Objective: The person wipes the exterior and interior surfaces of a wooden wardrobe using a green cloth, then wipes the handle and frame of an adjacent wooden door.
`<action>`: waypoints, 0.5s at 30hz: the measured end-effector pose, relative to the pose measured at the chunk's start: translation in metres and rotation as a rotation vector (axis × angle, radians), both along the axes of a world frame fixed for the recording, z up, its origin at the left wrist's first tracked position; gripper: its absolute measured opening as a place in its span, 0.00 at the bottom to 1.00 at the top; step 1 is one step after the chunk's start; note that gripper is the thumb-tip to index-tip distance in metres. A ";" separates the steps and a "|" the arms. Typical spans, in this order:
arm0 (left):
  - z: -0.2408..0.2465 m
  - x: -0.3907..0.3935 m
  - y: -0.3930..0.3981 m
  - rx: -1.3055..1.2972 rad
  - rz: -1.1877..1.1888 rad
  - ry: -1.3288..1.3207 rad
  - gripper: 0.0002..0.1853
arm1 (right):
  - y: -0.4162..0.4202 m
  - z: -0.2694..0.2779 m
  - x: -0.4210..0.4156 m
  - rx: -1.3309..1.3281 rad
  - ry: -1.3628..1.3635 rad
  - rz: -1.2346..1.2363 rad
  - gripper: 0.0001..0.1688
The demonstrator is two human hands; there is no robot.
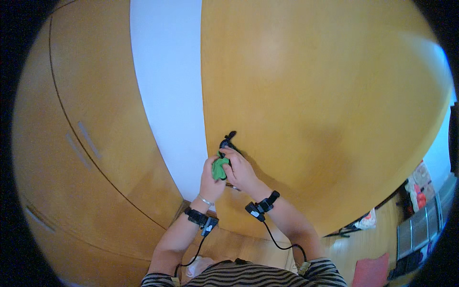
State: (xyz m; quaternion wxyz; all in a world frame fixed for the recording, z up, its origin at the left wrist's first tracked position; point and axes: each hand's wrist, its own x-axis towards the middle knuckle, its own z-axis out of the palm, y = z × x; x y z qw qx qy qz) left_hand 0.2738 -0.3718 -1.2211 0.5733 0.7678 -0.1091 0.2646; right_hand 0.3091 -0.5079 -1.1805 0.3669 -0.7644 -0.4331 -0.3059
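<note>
Both hands meet in front of the yellow wooden door panel, close to its left edge. My left hand holds a crumpled green cloth in its fingers. From the other side, my right hand closes around a black object, with its thumb against the cloth. A narrow black end of this object sticks out above the fingers; the rest is hidden, so its kind is unclear. A metal door handle shows just below the hands.
Wooden cabinet doors with long handles stand at the left, beside a white wall strip. At the lower right are a grey drawer unit and a red mat on the wooden floor. Cabled black devices are strapped to both wrists.
</note>
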 end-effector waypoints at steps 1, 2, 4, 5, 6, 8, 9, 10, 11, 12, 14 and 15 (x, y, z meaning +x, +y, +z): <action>-0.006 0.002 0.002 -0.154 -0.101 0.113 0.25 | 0.000 -0.013 -0.002 0.021 0.100 -0.020 0.15; -0.011 0.008 0.000 -0.024 0.023 -0.209 0.17 | 0.000 -0.026 -0.005 0.044 0.199 -0.040 0.15; -0.021 0.017 0.013 0.086 -0.007 -0.201 0.13 | 0.003 -0.040 -0.007 0.050 0.242 -0.151 0.18; -0.026 0.021 0.020 0.142 -0.021 -0.199 0.11 | 0.003 -0.049 -0.007 0.033 0.201 -0.230 0.19; -0.039 0.025 0.022 0.127 -0.001 -0.203 0.08 | -0.002 -0.064 -0.005 0.008 0.170 -0.316 0.20; -0.064 0.044 0.034 0.214 0.063 -0.083 0.07 | -0.014 -0.094 -0.004 -0.038 0.183 -0.541 0.20; -0.076 0.050 0.034 0.257 0.095 -0.020 0.06 | -0.020 -0.114 -0.008 -0.057 0.235 -0.672 0.20; -0.075 0.046 0.033 0.203 0.060 0.060 0.06 | -0.023 -0.131 -0.010 -0.066 0.281 -0.800 0.20; -0.082 0.048 0.032 0.291 0.028 0.077 0.06 | -0.029 -0.147 -0.013 -0.139 0.302 -0.844 0.21; -0.099 0.048 0.037 0.369 -0.004 0.110 0.06 | -0.032 -0.168 -0.019 -0.228 0.338 -0.884 0.22; -0.112 0.054 0.035 0.457 -0.022 0.061 0.06 | -0.037 -0.190 -0.023 -0.311 0.279 -0.989 0.23; -0.110 0.053 0.030 0.427 -0.044 0.093 0.06 | -0.041 -0.193 -0.024 -0.328 0.295 -1.025 0.24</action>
